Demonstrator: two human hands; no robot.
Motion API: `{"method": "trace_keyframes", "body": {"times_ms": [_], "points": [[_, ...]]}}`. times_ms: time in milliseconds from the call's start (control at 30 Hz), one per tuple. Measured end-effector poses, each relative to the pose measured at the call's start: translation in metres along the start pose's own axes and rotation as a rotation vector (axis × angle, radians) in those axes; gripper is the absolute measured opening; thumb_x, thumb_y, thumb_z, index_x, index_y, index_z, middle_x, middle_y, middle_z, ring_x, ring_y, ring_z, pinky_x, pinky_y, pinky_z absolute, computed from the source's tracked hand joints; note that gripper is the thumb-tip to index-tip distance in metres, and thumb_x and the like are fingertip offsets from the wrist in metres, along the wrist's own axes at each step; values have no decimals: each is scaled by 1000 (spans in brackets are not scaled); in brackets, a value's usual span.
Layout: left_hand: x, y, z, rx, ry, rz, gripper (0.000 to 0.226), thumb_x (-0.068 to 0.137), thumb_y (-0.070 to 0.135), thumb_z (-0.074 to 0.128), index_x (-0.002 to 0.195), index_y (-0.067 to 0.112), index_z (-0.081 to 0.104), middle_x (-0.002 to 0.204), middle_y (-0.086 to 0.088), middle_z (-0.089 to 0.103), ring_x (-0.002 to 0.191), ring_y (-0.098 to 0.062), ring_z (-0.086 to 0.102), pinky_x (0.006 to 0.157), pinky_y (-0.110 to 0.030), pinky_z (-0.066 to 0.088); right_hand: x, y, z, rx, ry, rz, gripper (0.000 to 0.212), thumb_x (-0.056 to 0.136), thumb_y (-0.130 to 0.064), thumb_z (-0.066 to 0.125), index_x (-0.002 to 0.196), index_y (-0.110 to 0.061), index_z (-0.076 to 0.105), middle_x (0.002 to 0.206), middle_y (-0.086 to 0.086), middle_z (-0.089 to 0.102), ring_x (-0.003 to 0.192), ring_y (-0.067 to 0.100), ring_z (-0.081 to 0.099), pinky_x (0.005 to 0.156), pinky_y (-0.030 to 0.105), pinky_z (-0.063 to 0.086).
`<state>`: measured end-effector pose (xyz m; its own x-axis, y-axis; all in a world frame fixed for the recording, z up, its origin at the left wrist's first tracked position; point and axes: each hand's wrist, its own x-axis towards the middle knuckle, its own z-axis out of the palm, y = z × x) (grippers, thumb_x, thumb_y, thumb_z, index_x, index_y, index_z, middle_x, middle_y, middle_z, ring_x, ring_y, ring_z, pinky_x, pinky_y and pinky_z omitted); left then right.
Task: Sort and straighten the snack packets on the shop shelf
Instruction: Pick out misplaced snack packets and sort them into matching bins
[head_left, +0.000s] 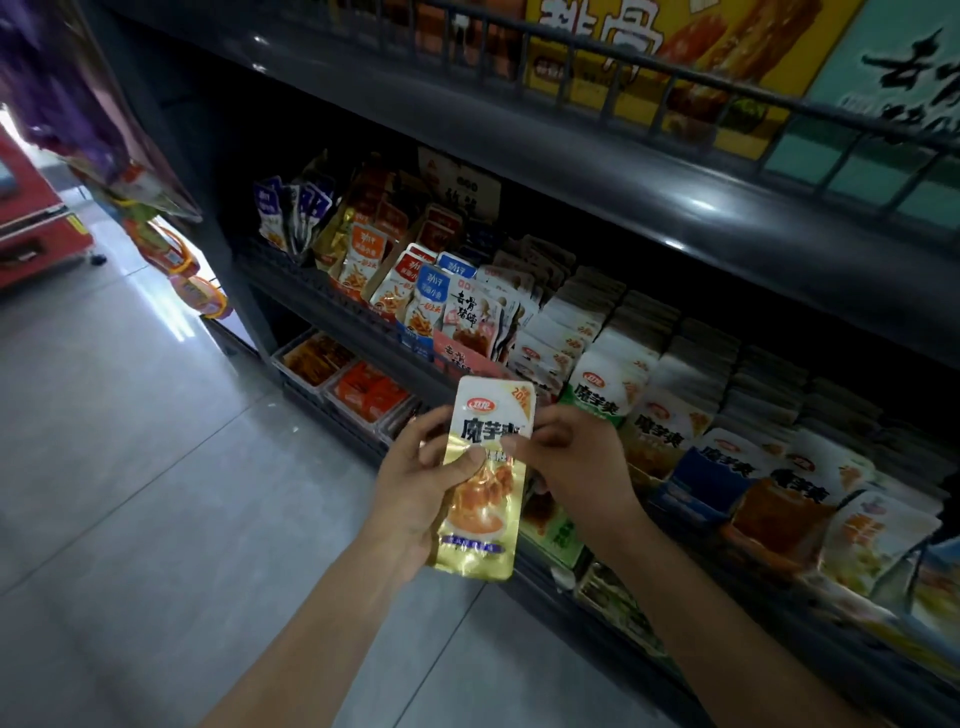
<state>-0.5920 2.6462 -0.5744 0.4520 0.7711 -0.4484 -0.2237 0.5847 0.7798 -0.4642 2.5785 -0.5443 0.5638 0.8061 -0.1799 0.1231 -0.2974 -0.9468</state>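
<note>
Gold packet (480, 488) between both hands

Gold-and-white snack packet (483, 478) upright, slight tilt, front facing camera, gripped by left hand (415, 483), pinched by right hand (571, 467), in front of dark shelf (301, 291). Matching white packets (608, 384) stand in rows on it, some leaning.

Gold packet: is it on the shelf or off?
Off. The left hand and right hand hold the gold packet out in front of the shelf.

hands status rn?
Left hand: holding the gold packet.
Right hand: pinching the same packet's edge.
</note>
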Motion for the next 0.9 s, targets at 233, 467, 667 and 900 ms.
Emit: {"method": "trace_keyframes", "body": {"times_ms": [233,467,667,900], "points": [[-29,-4,11,65,21,-205,18,86,5,59,103,-1,61,92,-21,72,74,-31,70,60,-37,58,-30,12,-26,249,-82,214,24,82,8,62,84,-15,68,86,11,74,73,24,70,68,42,58],[-44,-47,37,215,75,-237,21,82,-5,62,102,-1,62,83,-18,72,62,-27,70,51,-33,57,-66,41,-71,326,-49,367,22,79,9,65,96,-4,65,79,8,73,63,18,72,52,28,58],[-44,-83,71,190,119,-230,26,80,-6,65,104,4,62,72,-12,69,59,-24,66,55,-31,55,-85,66,-125,349,121,347,21,79,9,64,93,-7,66,70,4,74,60,20,71,50,27,56],[-31,-86,77,214,227,-136,19,82,-4,64,98,7,63,82,-7,70,65,-23,66,58,-34,54,-45,62,-154,302,476,100,32,80,3,65,81,-28,61,82,-3,71,83,22,69,65,38,60]]}}
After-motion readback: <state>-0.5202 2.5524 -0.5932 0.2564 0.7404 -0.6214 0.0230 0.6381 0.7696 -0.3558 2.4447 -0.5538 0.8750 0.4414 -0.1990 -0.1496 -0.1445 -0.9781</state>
